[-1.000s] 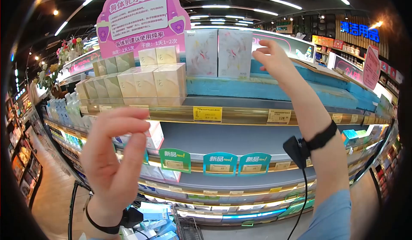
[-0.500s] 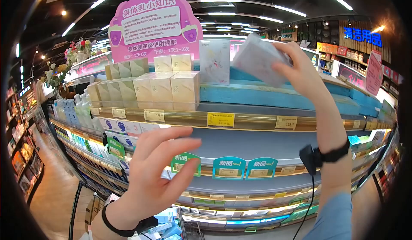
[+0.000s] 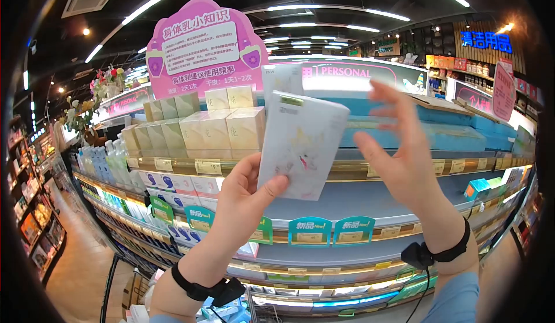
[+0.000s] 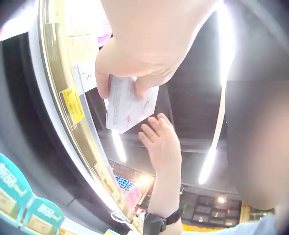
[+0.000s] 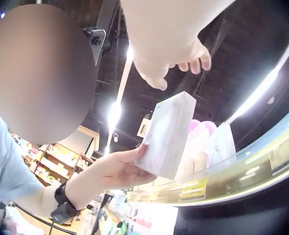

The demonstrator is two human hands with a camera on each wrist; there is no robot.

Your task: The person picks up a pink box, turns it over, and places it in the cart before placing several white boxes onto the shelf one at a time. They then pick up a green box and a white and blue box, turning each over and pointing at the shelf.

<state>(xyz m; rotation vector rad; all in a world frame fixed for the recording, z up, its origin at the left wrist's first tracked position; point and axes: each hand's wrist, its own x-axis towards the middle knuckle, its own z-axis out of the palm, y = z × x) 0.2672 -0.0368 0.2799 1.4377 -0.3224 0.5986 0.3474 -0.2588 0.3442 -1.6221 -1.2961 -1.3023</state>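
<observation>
A white box with a pale floral print and a small red mark [image 3: 303, 144] is held up in front of the top shelf. My left hand [image 3: 240, 199] grips it by its lower left edge, thumb across the printed front and fingers behind. To its right, my right hand [image 3: 399, 144] is raised with fingers spread, holding nothing. The right wrist view shows a gap between that hand and the box [image 5: 169, 132]. Partly hidden behind the held box, a similar white box [image 3: 281, 75] stands on the shelf.
Cream boxes [image 3: 245, 129] are stacked on the top shelf under a pink sign [image 3: 208, 45]. A blue step [image 3: 376, 141] runs along the right. The gold shelf rail [image 3: 358, 171] crosses in front, with teal tags [image 3: 310, 232] lower down. Blue-and-white packages [image 3: 217, 310] lie below the left forearm.
My right hand took one of the two white boxes from the shelf and brought it left and nearer. The left hand rose and took hold of it; the right hand has let go.
</observation>
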